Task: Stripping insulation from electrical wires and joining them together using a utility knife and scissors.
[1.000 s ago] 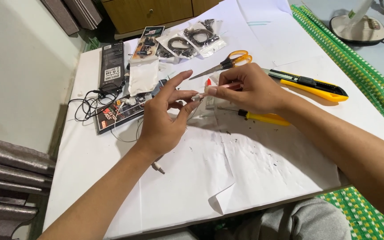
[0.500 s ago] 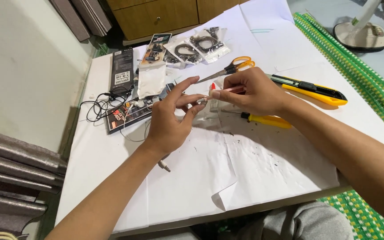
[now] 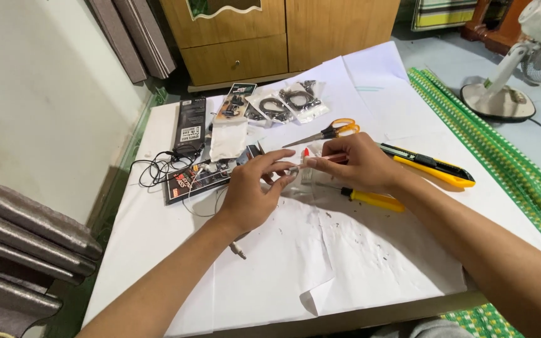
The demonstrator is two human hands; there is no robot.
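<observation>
Over the white paper-covered table (image 3: 370, 250), my left hand (image 3: 252, 194) pinches a tiny pale part (image 3: 293, 169) between thumb and fingertips. My right hand (image 3: 358, 164) meets it from the right and holds a small tube with a red tip (image 3: 308, 155) against that part. A thin wire runs from under my left hand to a jack plug (image 3: 239, 251) lying on the paper. A yellow-handled screwdriver (image 3: 374, 199) lies just under my right wrist.
Orange-handled scissors (image 3: 333, 131) and a yellow-black utility knife (image 3: 430, 168) lie behind the hands. Small plastic bags of parts (image 3: 283, 103), a black box (image 3: 190, 125) and tangled black cable (image 3: 154, 169) sit at the back left. A fan (image 3: 508, 81) stands on the floor.
The camera has tilted up, so the hands sit lower in view. Both hands stay together on the small part, the left fingers curling closer around it.
</observation>
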